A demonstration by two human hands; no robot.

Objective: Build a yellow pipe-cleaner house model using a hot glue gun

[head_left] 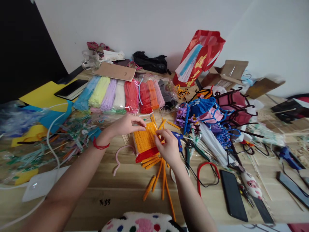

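A block of orange fuzzy pipe cleaners with a red lower edge (144, 139) lies on the wooden table between my hands. My left hand (126, 125), with a red cord at the wrist, reaches over its upper left, fingertips curled close together. My right hand (168, 145) is at its right side, with thumb and fingers pinched. Whatever is between the fingertips of either hand is too small to make out. Loose orange pipe cleaners (158, 175) stick out below the block, and a short thick orange piece (149, 188) lies nearer me. A pink pipe cleaner (117, 160) curls to the left.
Bagged pipe cleaners in many colours (113, 93) line the back. On the right are a blue glue gun (178, 139), pliers (200, 149), blue fuzzy pieces (202, 108) and a black phone (233, 195). A white power strip (43, 183) with cables and scattered scraps lies left.
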